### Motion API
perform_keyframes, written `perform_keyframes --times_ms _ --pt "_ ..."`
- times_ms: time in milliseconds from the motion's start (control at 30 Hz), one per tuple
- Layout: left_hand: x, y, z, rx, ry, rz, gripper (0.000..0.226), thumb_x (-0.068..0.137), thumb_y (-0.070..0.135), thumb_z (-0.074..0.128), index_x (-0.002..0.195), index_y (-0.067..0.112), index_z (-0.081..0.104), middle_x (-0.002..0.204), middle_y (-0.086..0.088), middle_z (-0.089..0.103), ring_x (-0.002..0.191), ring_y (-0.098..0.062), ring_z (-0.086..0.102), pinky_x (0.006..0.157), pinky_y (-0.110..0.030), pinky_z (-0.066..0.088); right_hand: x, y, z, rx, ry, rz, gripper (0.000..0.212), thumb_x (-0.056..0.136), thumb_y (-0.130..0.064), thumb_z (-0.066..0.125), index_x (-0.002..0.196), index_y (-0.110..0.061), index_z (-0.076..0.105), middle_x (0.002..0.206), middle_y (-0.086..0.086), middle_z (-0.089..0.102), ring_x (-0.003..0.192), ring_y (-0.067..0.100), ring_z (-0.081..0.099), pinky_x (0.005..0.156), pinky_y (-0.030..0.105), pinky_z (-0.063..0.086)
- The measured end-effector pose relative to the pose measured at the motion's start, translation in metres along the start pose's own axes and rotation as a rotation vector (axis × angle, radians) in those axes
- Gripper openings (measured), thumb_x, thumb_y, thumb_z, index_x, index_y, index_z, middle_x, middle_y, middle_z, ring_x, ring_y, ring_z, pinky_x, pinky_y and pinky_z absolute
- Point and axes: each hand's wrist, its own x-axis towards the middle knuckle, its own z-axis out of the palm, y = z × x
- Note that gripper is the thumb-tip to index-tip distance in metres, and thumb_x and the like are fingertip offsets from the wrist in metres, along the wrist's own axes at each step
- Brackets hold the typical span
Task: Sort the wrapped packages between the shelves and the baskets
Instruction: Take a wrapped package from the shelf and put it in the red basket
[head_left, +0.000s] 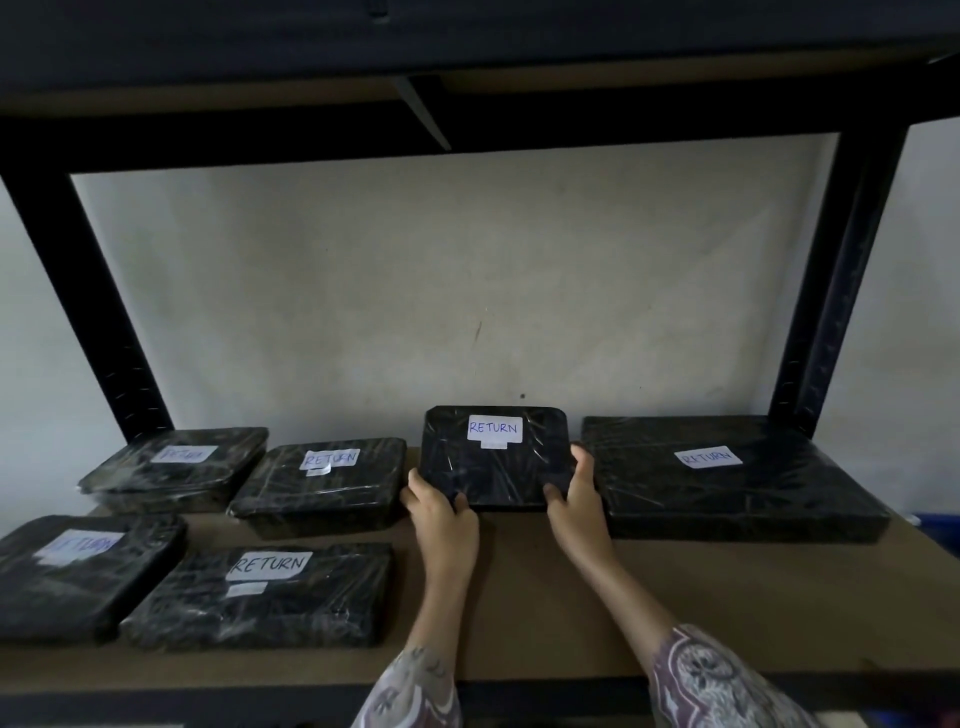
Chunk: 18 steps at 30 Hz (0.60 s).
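A black plastic-wrapped package (493, 467) with a white "RETURN" label is tilted up at the back middle of the brown shelf board (675, 597). My left hand (441, 512) grips its lower left corner and my right hand (576, 491) grips its lower right edge. Several other black wrapped packages with "RETURN" labels lie flat on the shelf: two at the back left (176, 467) (322, 483), two at the front left (78, 571) (265, 592), and a large one (727, 478) at the right.
Black metal uprights (88, 312) (841, 291) frame the shelf, and a dark upper shelf (467, 114) hangs overhead. A pale wall (441, 286) closes the back. Bare board lies in front of the held package and the large one.
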Motion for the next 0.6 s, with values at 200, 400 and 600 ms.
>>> perform_keyframes --times_ms 200,400,600 --pt "-0.001 0.003 -0.001 -0.04 0.005 -0.025 0.063 0.087 -0.006 0.046 0.142 0.0 0.015 0.139 -0.02 0.028 0.126 -0.035 0.038 0.103 -0.035 0.033 -0.002 -0.005 0.0 0.074 -0.017 -0.035 0.051 0.095 -0.004 0.045 0.141 -0.013 0.023 0.127 0.007 0.053 0.115 0.017 0.051 0.086 0.014 0.033" --pt "-0.015 0.017 -0.007 -0.138 0.049 0.061 0.055 0.091 0.006 0.05 0.14 -0.001 0.025 0.135 -0.015 0.033 0.112 -0.017 0.041 0.087 -0.015 0.032 -0.014 -0.021 -0.012 0.137 0.063 -0.183 0.039 0.097 -0.013 0.045 0.132 -0.013 0.029 0.096 -0.015 0.052 0.088 0.009 0.056 0.074 0.006 0.042" --pt "-0.061 0.029 -0.012 -0.162 -0.083 0.3 0.045 0.093 0.029 0.047 0.135 0.015 0.036 0.124 0.006 0.041 0.107 -0.004 0.044 0.089 -0.018 0.035 -0.045 -0.023 -0.067 0.285 0.228 -0.185 0.042 0.098 -0.014 0.042 0.139 -0.013 0.034 0.115 -0.013 0.049 0.113 0.004 0.045 0.077 -0.01 0.03"
